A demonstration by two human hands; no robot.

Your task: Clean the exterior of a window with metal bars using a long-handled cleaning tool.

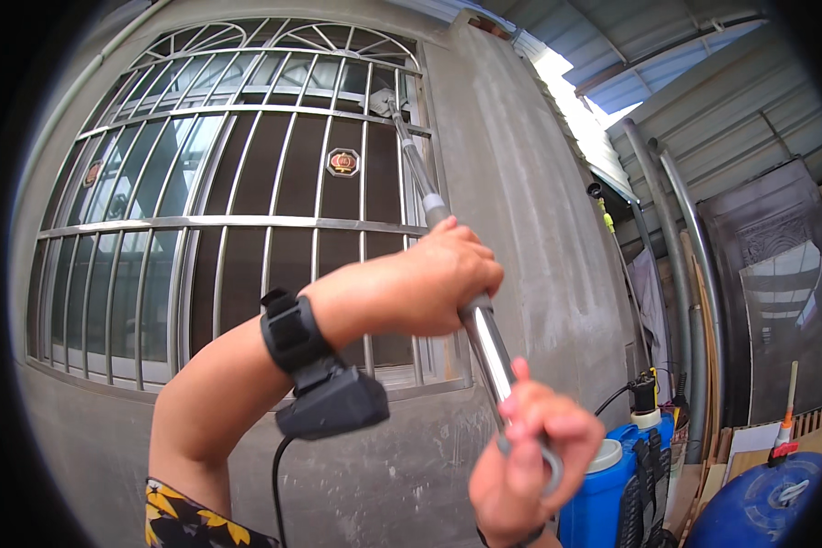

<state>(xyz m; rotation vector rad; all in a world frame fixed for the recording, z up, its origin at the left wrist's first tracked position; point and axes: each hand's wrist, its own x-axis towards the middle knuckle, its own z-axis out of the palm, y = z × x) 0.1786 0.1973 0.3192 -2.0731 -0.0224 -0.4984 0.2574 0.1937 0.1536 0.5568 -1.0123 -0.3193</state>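
A telescopic metal pole [488, 348] slants up from the lower right towards a barred window [294, 198]. My left hand [445, 277] is wrapped around the pole at a grey collar, about midway along it. Lower down, my right hand [538, 445] holds the bottom end, where a grey hanging loop [555, 472] shows by the palm. At the pole's top a whitish cloth-like head [382, 103] sits at the window's upper right, among the bars. Whether it touches the glass I cannot tell. A black strap with a boxy device [332, 404] is on my left wrist.
Metal security bars [246, 222] cover the window in the grey cement wall [520, 192]. At right stand a blue backpack sprayer [592, 500], a rounded blue container [760, 507], upright pipes [692, 212] and a dark door panel [774, 274]. A cable [277, 486] hangs from the wrist device.
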